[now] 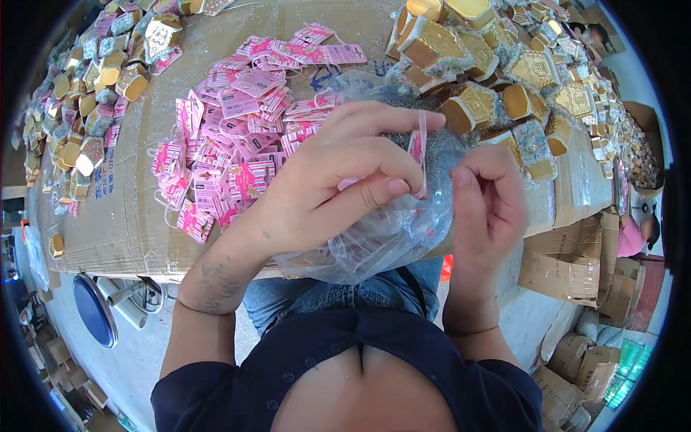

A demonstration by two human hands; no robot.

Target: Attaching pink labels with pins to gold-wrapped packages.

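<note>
The head view is showing the left hand (338,173) half open over a clear plastic bag (374,252), forefinger outstretched, with a pink tag (416,147) and a thin pale strip hanging between its fingers. The right hand (486,205) is resting near it, fingers curled; I cannot tell whether it is pinching anything. The work is apparently centring on opening out this tag's loop, and the next move is probably calling for a careful grip on the strip. Fingers are partly hiding the tag; creases are obscuring the bag's contents.
</note>
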